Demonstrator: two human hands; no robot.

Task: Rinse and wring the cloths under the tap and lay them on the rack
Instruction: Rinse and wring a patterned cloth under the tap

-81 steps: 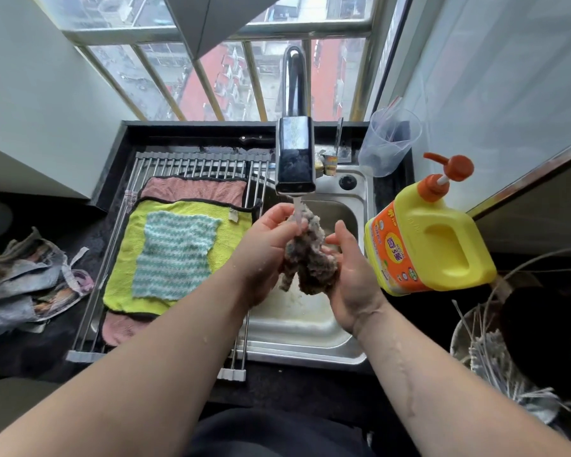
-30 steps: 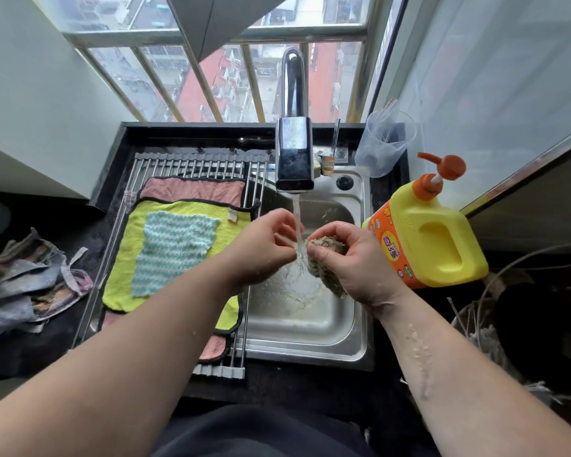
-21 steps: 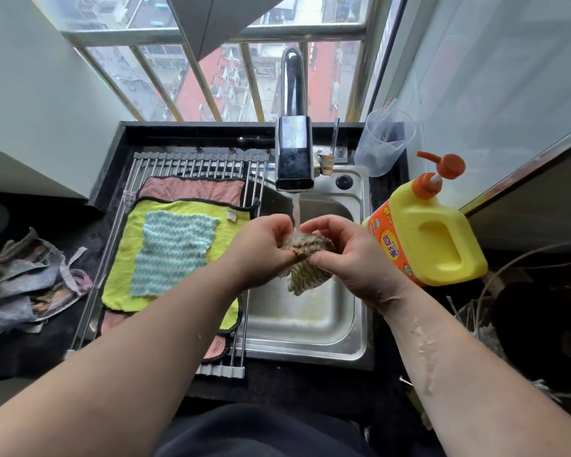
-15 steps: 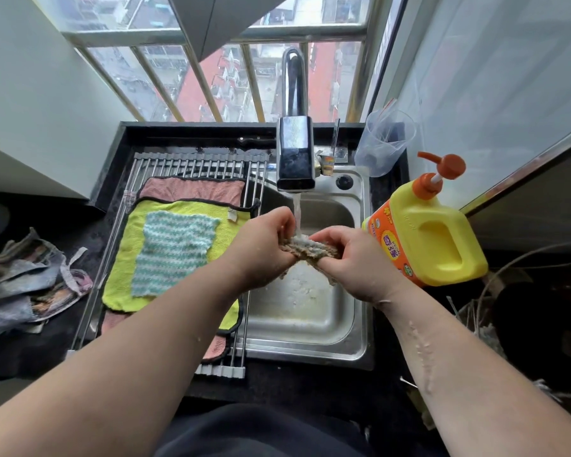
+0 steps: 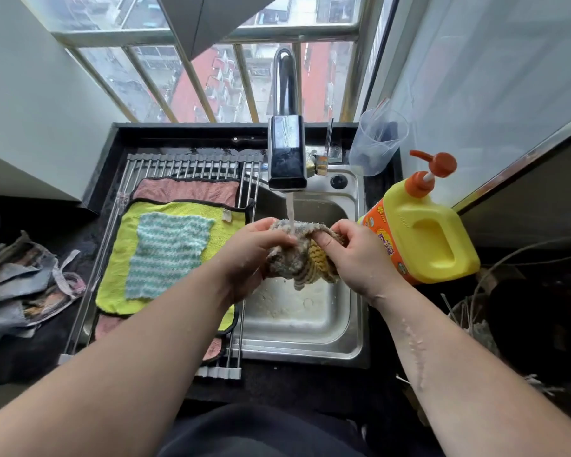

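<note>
Two hands (image 5: 251, 255) (image 5: 360, 255) grip one cloth (image 5: 287, 258); three racked.

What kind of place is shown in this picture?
Probably a small home kitchen by a window: a steel sink with a running tap, a rack holding a yellow cloth, and a pump bottle.

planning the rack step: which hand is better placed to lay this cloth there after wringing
Left, probably. The left hand grips the cloth and sits right beside the rack; the right hand is farther away.
</note>
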